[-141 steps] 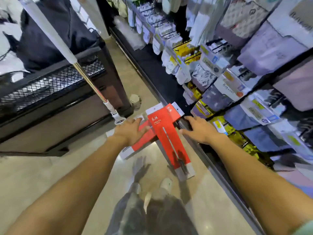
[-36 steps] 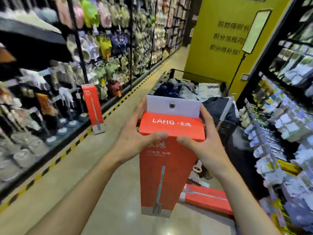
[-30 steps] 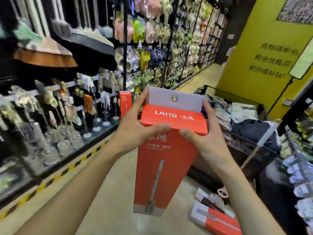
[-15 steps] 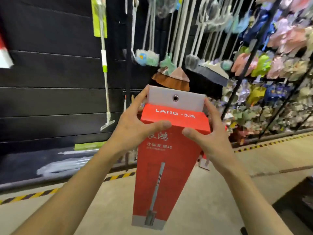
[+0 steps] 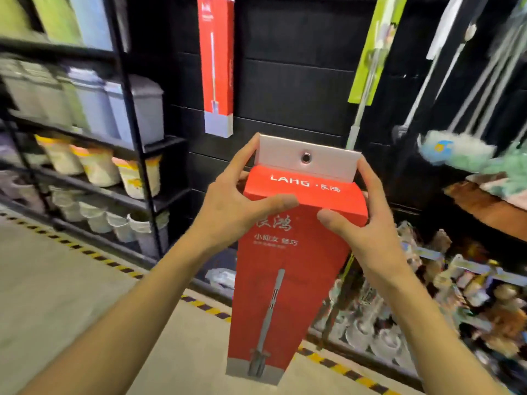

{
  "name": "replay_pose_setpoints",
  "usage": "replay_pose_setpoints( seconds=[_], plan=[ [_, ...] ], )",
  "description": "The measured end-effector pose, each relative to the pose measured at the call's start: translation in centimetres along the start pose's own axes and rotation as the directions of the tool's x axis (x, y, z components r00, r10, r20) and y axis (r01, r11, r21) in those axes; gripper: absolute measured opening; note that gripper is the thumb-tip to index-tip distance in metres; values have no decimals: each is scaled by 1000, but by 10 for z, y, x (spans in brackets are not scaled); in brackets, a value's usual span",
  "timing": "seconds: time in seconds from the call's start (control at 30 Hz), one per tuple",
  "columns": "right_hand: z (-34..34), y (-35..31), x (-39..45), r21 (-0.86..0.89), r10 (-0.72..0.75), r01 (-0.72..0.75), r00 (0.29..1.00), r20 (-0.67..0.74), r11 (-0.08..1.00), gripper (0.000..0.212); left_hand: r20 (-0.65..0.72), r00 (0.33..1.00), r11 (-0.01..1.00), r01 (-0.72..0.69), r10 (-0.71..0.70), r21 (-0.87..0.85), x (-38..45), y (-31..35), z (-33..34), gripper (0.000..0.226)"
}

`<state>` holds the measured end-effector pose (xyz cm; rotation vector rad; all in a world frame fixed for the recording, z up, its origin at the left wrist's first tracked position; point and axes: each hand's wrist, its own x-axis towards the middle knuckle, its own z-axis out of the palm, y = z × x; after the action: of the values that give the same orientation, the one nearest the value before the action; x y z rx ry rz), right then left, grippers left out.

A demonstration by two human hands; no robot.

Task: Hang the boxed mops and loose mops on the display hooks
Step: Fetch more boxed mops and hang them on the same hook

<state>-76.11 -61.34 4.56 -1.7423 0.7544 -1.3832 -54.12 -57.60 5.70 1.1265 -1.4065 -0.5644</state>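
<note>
Boxed mop carried to the black slat wall, ready to hang

Half a second ago brooms and dusters hung behind the box; now the view has swung to the black slatted display wall (image 5: 285,81), so the person has reached the hanging spot. At nine o'clock stands a black metal shelf of plastic bins (image 5: 134,115). At twelve o'clock a matching red boxed mop (image 5: 216,67) already hangs. The left hand (image 5: 236,206) and right hand (image 5: 368,223) both grip the top of the tall red cardboard mop box (image 5: 288,269), held upright at centre, its white hang tab with metal eyelet (image 5: 306,158) facing the wall. At two o'clock hang loose mops with fluffy heads (image 5: 456,149).
</note>
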Motion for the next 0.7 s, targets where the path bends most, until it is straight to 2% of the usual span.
replay_pose_setpoints(
  seconds=[0.17,0.37,0.7],
  plan=[
    [71,25,82,163,-91,81,994,53,983,103,-177,984,1000,2,3,29,43,-17,-58,107],
    [156,50,161,228,-136,112,987,90,967,101,-311,951,999,12,-2,29,95,-56,-127,107],
    [288,75,262,201,-174,159,983,57,967,100,-223,974,998,-32,42,47,190,-121,-261,106]
  ],
)
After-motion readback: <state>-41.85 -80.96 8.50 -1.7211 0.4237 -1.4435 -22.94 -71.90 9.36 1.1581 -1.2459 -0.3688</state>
